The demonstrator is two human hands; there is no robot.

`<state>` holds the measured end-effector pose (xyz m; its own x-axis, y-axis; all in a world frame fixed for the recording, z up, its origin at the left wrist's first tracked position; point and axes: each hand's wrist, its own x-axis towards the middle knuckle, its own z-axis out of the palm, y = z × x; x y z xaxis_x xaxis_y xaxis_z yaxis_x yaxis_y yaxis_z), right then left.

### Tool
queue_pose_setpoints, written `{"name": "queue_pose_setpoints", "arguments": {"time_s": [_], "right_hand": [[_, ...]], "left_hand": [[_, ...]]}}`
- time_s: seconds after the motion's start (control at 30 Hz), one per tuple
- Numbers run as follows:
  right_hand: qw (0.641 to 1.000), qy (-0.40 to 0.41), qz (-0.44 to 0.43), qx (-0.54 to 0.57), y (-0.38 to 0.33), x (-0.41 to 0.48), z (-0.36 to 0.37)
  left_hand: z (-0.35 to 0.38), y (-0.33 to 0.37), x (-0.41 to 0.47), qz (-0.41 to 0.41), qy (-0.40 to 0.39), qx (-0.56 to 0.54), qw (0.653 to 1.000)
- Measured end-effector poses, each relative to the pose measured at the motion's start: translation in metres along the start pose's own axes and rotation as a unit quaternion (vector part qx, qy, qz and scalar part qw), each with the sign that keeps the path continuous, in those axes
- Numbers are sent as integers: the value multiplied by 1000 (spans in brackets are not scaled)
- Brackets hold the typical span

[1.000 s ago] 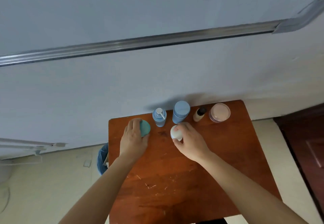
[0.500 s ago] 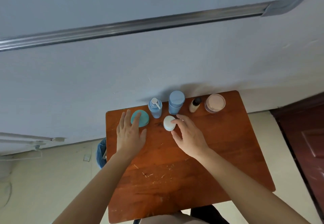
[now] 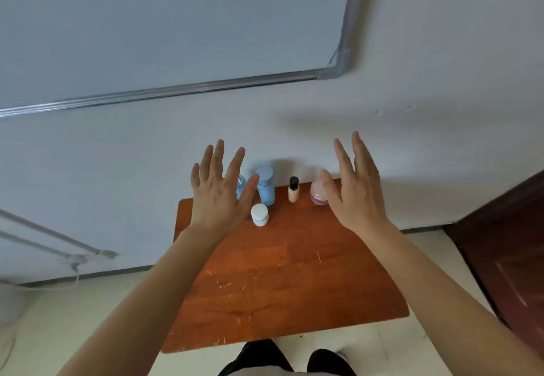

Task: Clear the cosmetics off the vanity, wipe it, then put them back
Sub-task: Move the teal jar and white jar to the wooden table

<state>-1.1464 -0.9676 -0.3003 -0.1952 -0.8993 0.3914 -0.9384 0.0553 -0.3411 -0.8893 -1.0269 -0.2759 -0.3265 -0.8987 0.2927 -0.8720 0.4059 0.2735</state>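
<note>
Hovering above the wooden vanity (image 3: 294, 281), both hands are held flat with fingers spread wide, nothing gripped; the left hand (image 3: 219, 196) is raised over the back-left corner, partly hiding a small blue pump bottle (image 3: 240, 185); the right hand (image 3: 354, 190) is lifted beside the pink jar (image 3: 318, 194), covering its right edge; along the wall stand a tall blue bottle (image 3: 265, 185) and a beige black-capped bottle (image 3: 293, 190); a white-lidded jar (image 3: 259, 214) sits just in front of the blue bottle.
</note>
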Motion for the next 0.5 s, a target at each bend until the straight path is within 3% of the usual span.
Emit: {"name": "queue_pose_setpoints", "arguments": {"time_s": [0.3, 0.5], "right_hand": [[971, 139, 156, -115, 27, -73, -111], [915, 171, 305, -201, 23, -198, -158]], "left_hand": [[-30, 101, 47, 248, 49, -68, 965], [-9, 199, 9, 396, -15, -167, 903]]}}
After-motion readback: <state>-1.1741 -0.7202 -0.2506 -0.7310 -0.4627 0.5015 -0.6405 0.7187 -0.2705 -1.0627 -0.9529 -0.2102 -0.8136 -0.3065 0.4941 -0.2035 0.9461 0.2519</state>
